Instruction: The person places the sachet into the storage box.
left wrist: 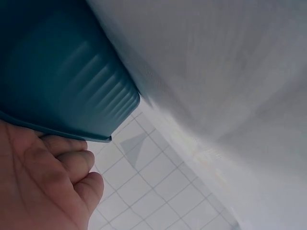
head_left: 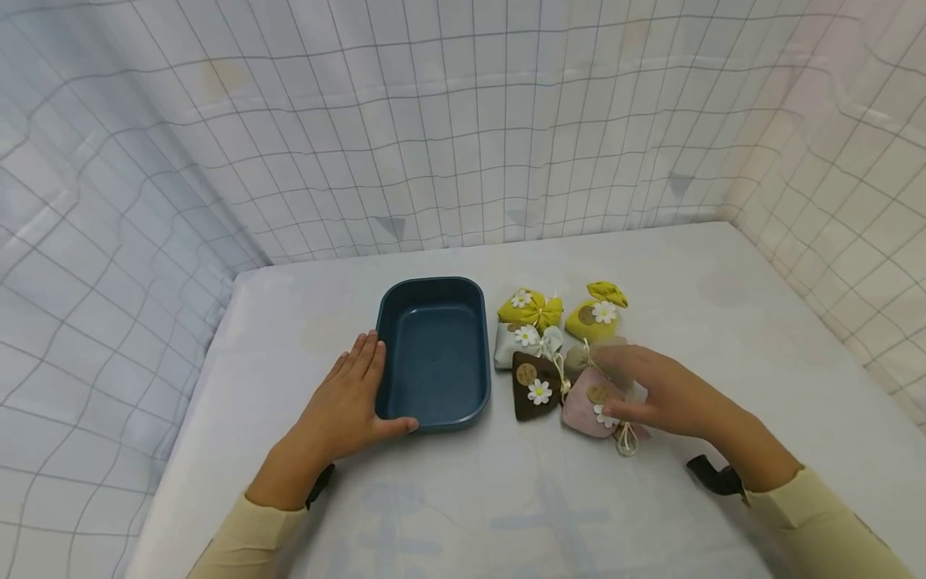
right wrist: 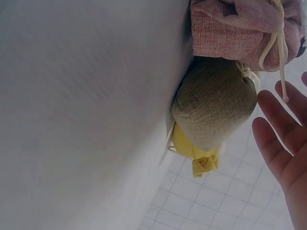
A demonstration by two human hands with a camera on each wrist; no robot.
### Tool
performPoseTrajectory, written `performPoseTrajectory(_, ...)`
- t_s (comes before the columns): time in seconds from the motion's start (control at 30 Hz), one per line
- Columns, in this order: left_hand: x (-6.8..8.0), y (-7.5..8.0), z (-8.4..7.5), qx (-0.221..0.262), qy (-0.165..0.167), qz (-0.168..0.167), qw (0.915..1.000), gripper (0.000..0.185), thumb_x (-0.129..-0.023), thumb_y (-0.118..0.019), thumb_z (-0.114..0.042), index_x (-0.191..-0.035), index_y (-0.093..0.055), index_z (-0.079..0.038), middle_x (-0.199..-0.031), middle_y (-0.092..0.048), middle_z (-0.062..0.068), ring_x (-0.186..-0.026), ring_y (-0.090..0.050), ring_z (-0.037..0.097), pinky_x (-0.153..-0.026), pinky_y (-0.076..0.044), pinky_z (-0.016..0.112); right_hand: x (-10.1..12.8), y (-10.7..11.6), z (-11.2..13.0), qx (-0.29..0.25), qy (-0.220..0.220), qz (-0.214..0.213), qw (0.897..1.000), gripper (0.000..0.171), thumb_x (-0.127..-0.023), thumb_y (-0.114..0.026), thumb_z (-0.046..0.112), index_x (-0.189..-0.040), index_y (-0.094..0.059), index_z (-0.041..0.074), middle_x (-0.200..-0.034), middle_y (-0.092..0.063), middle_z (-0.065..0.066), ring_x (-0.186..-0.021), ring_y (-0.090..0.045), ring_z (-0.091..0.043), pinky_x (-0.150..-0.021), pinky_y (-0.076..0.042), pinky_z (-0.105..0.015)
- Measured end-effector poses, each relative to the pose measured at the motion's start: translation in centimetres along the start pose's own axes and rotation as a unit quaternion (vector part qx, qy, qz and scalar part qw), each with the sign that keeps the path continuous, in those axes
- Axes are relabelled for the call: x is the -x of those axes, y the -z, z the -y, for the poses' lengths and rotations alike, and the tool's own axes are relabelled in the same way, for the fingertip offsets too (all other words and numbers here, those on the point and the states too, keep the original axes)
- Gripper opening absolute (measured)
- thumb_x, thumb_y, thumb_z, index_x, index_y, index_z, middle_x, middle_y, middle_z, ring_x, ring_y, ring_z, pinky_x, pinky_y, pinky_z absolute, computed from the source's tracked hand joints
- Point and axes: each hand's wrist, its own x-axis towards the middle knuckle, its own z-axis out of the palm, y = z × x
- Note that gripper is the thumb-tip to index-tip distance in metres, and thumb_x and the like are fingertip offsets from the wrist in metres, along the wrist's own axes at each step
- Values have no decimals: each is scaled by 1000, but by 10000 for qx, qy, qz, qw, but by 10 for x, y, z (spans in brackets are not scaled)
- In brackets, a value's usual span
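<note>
left hand point(head_left: 346, 406) lies flat, fingers straight, thumb against the blue tray point(head_left: 434, 351). right hand point(head_left: 669, 394) hovers open, fingers extended over the pink sachet point(head_left: 589, 406).

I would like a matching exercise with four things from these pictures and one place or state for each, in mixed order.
Things:
1. tray
2. brown pouch
3. pink pouch
4. left hand

Places or states:
A. under the right hand
B. rests against the tray's left side
C. between tray and pink pouch
D. blue, nothing in it

Pairs: 1-D, 2-C, 3-A, 4-B
</note>
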Motion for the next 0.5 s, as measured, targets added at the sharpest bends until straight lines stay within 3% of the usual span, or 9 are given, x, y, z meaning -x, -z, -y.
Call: performPoseTrajectory(0.5, 2, -1, -3, -4, 175, -59, 9998, 127, -77, -52, -86, -154, -17, 9, -163, -8, 23, -150, -6, 37, -117, -17, 56, -2, -7, 5, 146, 105, 219, 9996, 73, -80, -83, 33, -140, -54, 3, -139, -56, -7, -129, -51, -27, -101, -44, -47)
